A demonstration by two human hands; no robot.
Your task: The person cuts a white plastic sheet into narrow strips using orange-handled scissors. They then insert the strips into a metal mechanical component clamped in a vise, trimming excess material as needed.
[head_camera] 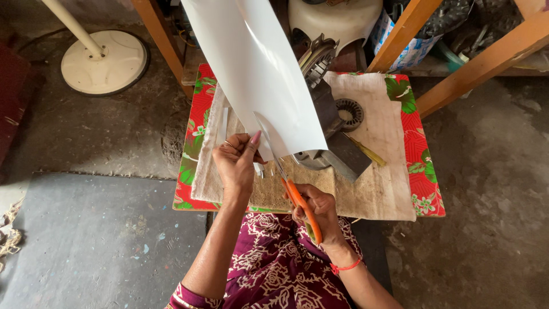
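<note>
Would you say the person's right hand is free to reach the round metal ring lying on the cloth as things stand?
Probably not at once. The right hand is closed on the orange-handled scissors, which are cutting the white sheet held by the left hand. The metal ring lies uncovered beyond the sheet.

My left hand [237, 163] pinches the lower edge of a white sheet [257, 68] that rises above the cloth-covered table [394, 189]. Just right of it, my right hand [317, 209] grips orange-handled scissors [297, 197], blades entering the sheet's edge. A metal motor part [349, 114] lies behind the sheet.
</note>
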